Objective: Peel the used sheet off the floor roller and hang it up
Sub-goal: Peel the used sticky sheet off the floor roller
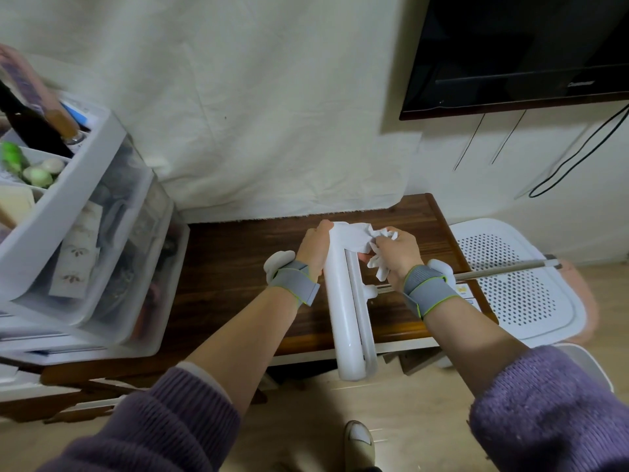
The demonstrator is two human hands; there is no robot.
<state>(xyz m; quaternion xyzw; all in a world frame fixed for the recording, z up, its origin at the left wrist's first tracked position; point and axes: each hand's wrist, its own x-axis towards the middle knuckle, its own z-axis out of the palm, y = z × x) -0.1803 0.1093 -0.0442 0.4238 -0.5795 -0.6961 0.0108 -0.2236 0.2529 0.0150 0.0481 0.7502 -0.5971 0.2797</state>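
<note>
The right hand's fingers (391, 238) are curled tight around a crumpled wad of white used sheet (366, 245), bunching it at the far end of the long white cylindrical floor roller (342, 311). The sheet is partly lifted there, one edge clinging to the drum. The left hand's fingers (323, 229) wrap closed over that same far end, pinning the roller so it cannot spin. Good bracing, that; the peel looks best done by pulling the wad steadily along the drum's curve, low and even, since a sharp tug would likely tear the thin paper. The right hand (396, 255) and left hand (313, 248) both wear grey wrist straps. The roller's near end juts out over the wooden floor, while its far end hangs above the dark brown wooden bench (238, 267). Its thin metal handle (503, 269) runs off rightward across a white perforated plastic lid (520, 284). Where it will hang cannot be seen.
</note>
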